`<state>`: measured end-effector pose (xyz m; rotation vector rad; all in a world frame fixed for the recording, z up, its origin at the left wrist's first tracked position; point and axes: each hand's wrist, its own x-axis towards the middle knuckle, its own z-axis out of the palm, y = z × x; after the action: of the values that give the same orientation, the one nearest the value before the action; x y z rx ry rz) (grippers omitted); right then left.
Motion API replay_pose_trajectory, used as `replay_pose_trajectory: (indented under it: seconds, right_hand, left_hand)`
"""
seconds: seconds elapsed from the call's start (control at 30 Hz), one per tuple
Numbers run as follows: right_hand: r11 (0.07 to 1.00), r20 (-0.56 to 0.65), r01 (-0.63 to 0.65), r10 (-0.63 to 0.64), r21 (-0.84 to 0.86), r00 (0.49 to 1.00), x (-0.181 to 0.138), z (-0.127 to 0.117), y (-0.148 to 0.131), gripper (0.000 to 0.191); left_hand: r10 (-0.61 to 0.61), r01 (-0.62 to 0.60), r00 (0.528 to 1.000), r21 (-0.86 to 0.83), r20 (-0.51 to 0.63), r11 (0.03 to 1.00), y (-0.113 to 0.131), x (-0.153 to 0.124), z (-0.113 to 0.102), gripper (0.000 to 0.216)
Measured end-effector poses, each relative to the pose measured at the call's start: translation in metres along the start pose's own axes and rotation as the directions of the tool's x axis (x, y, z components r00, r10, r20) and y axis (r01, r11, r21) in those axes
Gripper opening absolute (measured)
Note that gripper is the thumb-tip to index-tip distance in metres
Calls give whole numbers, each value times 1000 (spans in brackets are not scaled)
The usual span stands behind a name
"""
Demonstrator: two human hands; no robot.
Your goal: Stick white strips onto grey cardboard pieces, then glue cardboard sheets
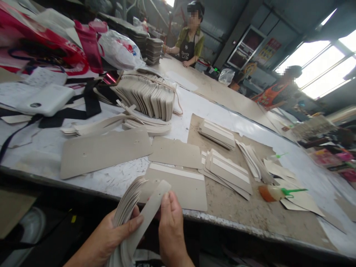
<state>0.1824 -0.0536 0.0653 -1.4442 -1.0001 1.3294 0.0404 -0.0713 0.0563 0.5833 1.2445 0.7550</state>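
Note:
My left hand [111, 231] grips a thick fanned stack of grey cardboard strips [126, 205] below the table's front edge. My right hand [170, 226] pinches the top strip [151, 207] of that stack, thumb and fingers closed on it. Just beyond my hands a large grey card with a white tape stripe [178, 183] lies flat on the table. To its right lie piles of taped card pieces [228, 168].
A bundled block of upright cards [150, 96] and long grey panels [102, 152] fill the left of the table. A glue bottle with a green nozzle [274, 193] lies on the right. Two other people stand at the far side. Bags and black straps [86, 107] crowd the far left.

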Motion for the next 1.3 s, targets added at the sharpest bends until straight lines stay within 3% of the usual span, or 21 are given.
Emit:
replay_pose_trajectory:
  seconds: [0.07, 0.13, 0.17, 0.23, 0.3, 0.4, 0.5, 0.6, 0.63, 0.77, 1.0, 1.17, 1.3]
  right_hand:
    - [991, -38, -88, 92, 98, 995, 10, -13, -6, 45]
    - [988, -29, -141, 142, 57, 989, 21, -32, -18, 45]
    - [992, -17, -117, 117, -38, 993, 27, -42, -25, 43]
    - [937, 59, 47, -28, -347, 998, 37, -58, -41, 39]
    - [750, 201, 212, -107, -626, 974, 46, -65, -56, 33]
    - [456, 358, 316, 5, -832, 934, 60, -54, -70, 22]
    - [221, 445, 413, 121, -883, 887, 75, -33, -71, 16]
    - [98, 502, 493, 153, -865, 851, 87, -20, -63, 16]
    - [76, 510, 504, 154, -860, 846, 90, -18, -60, 16]
    - [35, 513, 513, 142, -857, 847, 96, -17, -50, 13]
    - [19, 527, 531, 148, -847, 837, 99, -18, -44, 11]
    - [26, 536, 538, 146, -842, 832, 100, -17, -44, 11]
    - [49, 495, 496, 194, -867, 847, 97, -18, -55, 15]
  left_hand:
    - [137, -148, 988, 181, 76, 972, -1, 3, -7, 51]
    - [248, -274, 961, 336, 121, 901, 3, 4, -15, 49]
    - [272, -303, 953, 411, 133, 860, 6, 4, -18, 45]
    - [308, -358, 933, 581, 188, 731, 14, 3, -23, 34]
    - [350, -437, 892, 740, 285, 511, 20, 5, -26, 21]
    - [481, -501, 786, 856, 389, 128, 22, 13, -22, 35]
    - [596, -531, 666, 846, 449, -44, 17, 26, -13, 50]
    - [685, -596, 536, 796, 493, -105, 10, 38, -7, 52]
    - [702, -607, 513, 787, 493, -109, 8, 42, -6, 52]
    - [698, -630, 524, 774, 488, -69, -1, 51, -8, 45]
    - [723, -649, 482, 756, 495, -85, -4, 56, -10, 42]
    - [758, -596, 426, 783, 494, -176, -5, 53, -9, 44]
    - [744, -563, 439, 799, 504, -209, -3, 53, -7, 44]
